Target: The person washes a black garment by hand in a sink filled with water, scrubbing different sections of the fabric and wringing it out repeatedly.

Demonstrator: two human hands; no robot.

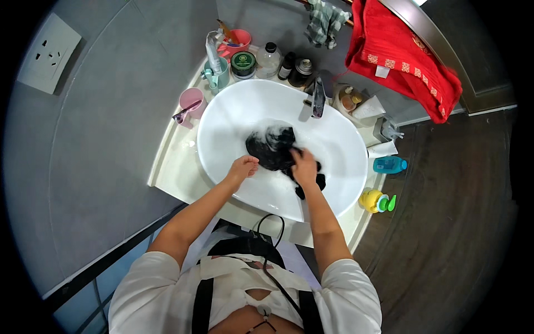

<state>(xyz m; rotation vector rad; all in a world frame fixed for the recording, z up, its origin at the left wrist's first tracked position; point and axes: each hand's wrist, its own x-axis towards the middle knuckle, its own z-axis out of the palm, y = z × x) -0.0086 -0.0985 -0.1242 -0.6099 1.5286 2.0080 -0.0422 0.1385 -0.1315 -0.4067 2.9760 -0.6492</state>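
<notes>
Wet black cloth lies bunched in the white oval washbasin, with white suds on its upper part. A darker end of it trails down toward the right, under my right wrist. My right hand is on the cloth with its fingers bent into the fabric; their tips are partly lost against the black. Just left of the cloth, over the near left part of the bowl, my left hand has its fingers curled in. Nothing shows in that hand. The tap stands at the basin's far right rim.
Behind the basin stand cups, a green-lidded jar, a clear bottle and dark bottles. A pink cup is at left. A blue bottle and yellow pump bottle line the right edge. A red towel hangs above.
</notes>
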